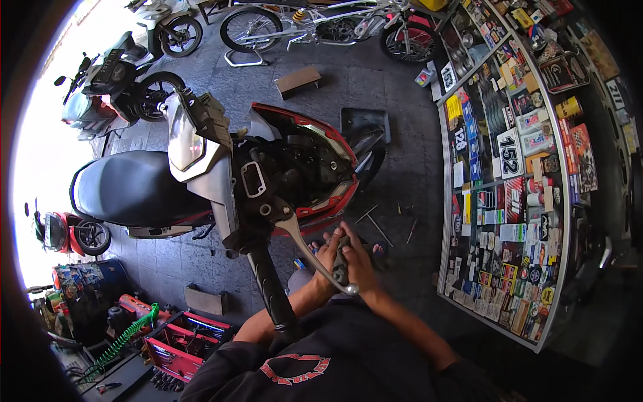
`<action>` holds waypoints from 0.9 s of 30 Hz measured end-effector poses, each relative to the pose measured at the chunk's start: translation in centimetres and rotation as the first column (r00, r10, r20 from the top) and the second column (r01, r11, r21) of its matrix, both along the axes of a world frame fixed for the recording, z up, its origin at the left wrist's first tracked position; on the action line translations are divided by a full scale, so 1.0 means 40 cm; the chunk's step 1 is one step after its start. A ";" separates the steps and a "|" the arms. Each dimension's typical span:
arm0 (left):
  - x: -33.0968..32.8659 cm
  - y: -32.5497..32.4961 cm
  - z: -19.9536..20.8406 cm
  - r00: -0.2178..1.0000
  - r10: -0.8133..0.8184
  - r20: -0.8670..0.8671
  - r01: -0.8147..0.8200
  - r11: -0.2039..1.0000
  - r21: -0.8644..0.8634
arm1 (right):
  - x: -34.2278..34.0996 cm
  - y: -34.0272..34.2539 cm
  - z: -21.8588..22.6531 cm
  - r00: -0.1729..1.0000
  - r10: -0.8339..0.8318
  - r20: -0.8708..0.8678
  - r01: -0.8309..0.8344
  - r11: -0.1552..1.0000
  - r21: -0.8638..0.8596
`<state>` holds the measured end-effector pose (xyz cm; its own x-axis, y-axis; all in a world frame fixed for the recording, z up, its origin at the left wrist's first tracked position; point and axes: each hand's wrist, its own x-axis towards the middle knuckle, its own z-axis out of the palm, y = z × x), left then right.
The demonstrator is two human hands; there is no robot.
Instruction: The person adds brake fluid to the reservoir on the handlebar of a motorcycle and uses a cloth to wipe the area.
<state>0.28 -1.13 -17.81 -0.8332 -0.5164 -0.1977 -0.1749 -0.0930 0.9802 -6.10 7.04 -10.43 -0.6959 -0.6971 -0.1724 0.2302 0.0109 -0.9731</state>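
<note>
My left hand (326,263) and my right hand (360,266) come together just past the brake lever (309,249). Between the palms they hold a small dark greenish-grey piece (340,262); its kind cannot be made out. The fingers of my right hand lie long against it, while those of my left curl around its other side. The lever's ball end crosses in front of my left wrist. Beside my left forearm is the black handlebar grip (271,289) of a scooter. An open rectangular reservoir (253,179) shows on the handlebar, and the red front fairing (328,201) stands beyond.
A T-handle wrench (374,223) and a thin screwdriver (412,230) lie on the dark tiled floor (408,167). At the right stands a glass display case (442,201) full of parts. A red toolbox (177,348) is at lower left, and a grey tray (365,120) lies beyond the scooter.
</note>
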 end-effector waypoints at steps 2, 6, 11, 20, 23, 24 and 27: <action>-0.004 -0.002 0.040 0.997 -0.026 0.074 0.037 0.986 -0.161 | 0.004 -0.003 0.014 0.960 0.002 -0.279 0.045 0.986 0.161; -0.051 -0.035 0.160 0.937 0.060 0.344 -0.287 0.692 0.663 | 0.002 0.002 0.022 0.930 0.060 -0.362 0.066 0.943 0.326; -0.057 -0.079 0.189 0.960 0.234 0.156 -0.199 0.171 0.965 | -0.003 0.005 0.063 0.643 0.235 -0.729 0.159 0.890 0.428; 0.050 -0.096 0.117 0.965 -0.139 0.223 -0.024 0.799 0.601 | -0.372 -0.173 -0.184 0.700 -0.141 -0.700 0.485 0.814 0.321; 0.163 -0.134 0.105 0.946 -0.005 0.325 -0.199 0.780 0.593 | -0.410 -0.247 -0.237 0.620 0.126 -0.775 0.396 0.802 0.447; 0.221 -0.150 0.080 0.924 0.037 0.380 -0.264 0.782 0.565 | -0.399 -0.266 -0.219 0.625 0.204 -0.753 0.369 0.774 0.516; 0.365 -0.169 -0.014 0.864 0.149 0.481 -0.412 0.758 0.506 | -0.343 -0.265 -0.182 0.579 0.406 -0.707 0.328 0.678 0.658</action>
